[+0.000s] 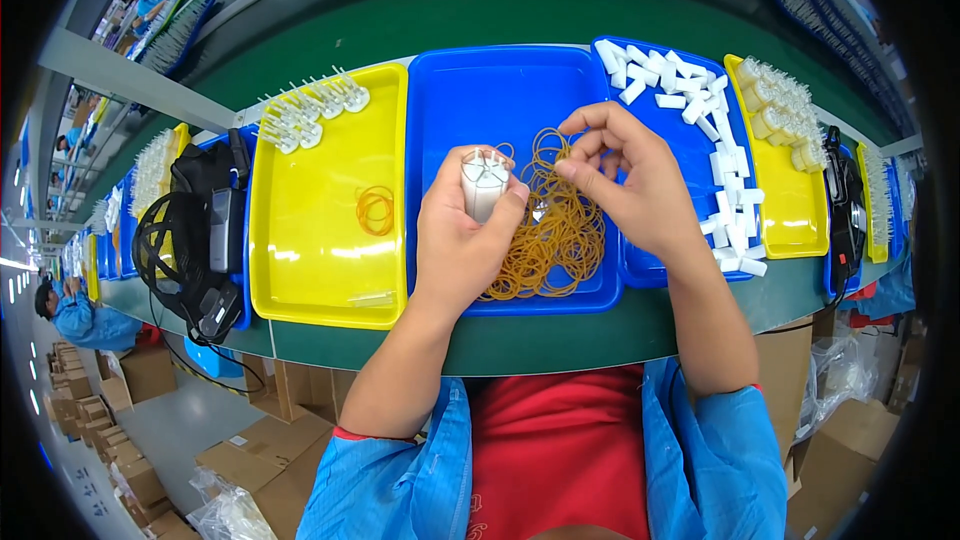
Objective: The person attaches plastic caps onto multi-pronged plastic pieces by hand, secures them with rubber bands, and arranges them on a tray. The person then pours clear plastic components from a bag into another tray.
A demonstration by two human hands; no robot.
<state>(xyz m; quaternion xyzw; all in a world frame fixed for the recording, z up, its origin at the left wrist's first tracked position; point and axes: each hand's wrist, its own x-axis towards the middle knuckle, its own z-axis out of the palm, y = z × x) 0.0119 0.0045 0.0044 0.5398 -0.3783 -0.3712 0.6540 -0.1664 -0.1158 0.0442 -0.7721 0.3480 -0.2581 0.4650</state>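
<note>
My left hand [462,240] is wrapped round a white, roughly cylindrical piece [484,198], held upright with dark thin lines and small prongs on its top end. Over the heap of tan rubber bands [555,250], my right hand [625,175] has its fingers curled in toward the thumb. Loops of a rubber band [545,145] rise to the fingertips of that hand; exactly how they are gripped is partly hidden. The heap lies in the middle blue tray [450,70], below and between both hands.
A yellow tray [325,285] at left bears white pronged pieces [300,120] and a few rubber bands [376,210]. White blocks [735,180] fill part of the right blue tray [655,265]. Beyond stands another yellow tray [795,230] with pale pieces. Black straps and a device [227,230] lie far left.
</note>
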